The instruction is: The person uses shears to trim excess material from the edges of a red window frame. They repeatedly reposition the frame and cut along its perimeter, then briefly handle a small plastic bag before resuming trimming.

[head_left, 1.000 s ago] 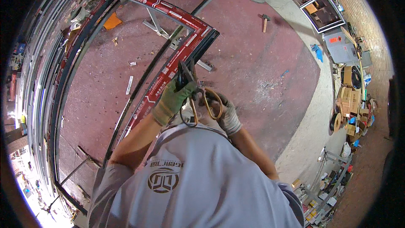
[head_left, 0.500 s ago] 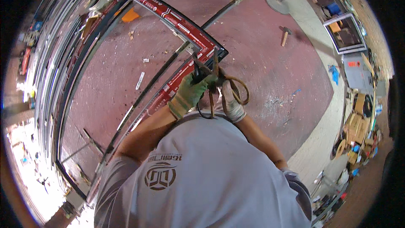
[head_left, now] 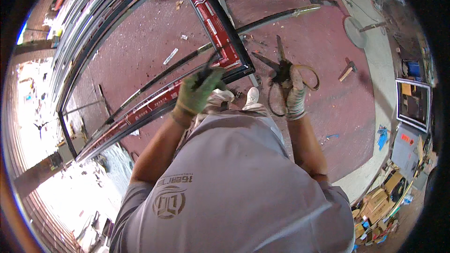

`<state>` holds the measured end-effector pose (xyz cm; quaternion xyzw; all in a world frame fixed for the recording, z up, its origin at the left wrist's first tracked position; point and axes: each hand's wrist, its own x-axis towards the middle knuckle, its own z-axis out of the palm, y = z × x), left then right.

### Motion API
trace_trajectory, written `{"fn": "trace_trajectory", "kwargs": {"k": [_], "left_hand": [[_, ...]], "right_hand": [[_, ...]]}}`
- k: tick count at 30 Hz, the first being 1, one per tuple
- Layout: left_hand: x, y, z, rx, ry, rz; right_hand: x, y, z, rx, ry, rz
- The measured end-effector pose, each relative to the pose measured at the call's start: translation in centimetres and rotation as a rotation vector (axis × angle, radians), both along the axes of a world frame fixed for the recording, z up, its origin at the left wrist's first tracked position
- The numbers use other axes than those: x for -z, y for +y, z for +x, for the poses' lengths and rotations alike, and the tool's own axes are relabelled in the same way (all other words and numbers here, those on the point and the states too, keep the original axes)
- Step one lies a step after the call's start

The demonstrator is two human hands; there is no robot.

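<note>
My left hand (head_left: 197, 93), in a green glove, is closed around a slim dark object (head_left: 206, 71), too blurred to name. It is over the corner of a large frame (head_left: 230, 55) with black edges and red protective film. In a pale work glove, my right hand (head_left: 295, 93) grips a pair of scissors (head_left: 282, 71) with large looped handles. The scissors' blades are spread and point away from me, to the right of the frame corner. My fingers hide part of the near handle loop.
Beneath the frame, a long dark bar (head_left: 267, 18) crosses the reddish floor covering (head_left: 323, 122). A hammer (head_left: 348, 69) lies at right. Long metal profiles (head_left: 101, 23) line the left. Cardboard boxes (head_left: 377, 204) and a small framed panel (head_left: 413, 104) stand along the right side.
My hands, close together before, have moved apart. The scissors have gone right with my right hand, and the dark object left with my left. The view has turned, so the frame appears shifted.
</note>
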<state>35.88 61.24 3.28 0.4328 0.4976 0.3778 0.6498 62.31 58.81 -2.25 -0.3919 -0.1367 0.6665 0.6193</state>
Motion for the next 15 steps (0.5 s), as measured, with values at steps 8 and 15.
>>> {"fn": "trace_trajectory", "kwargs": {"k": [8, 15], "left_hand": [[7.6, 0.5, -8.9, -0.409, 0.368, 0.015], [12.4, 0.8, -11.4, -0.602, 0.333, -0.106]], "right_hand": [[2.9, 1.7, 3.7, -0.206, -0.187, -0.015], [4.7, 3.0, 4.1, -0.462, -0.272, 0.094]]}}
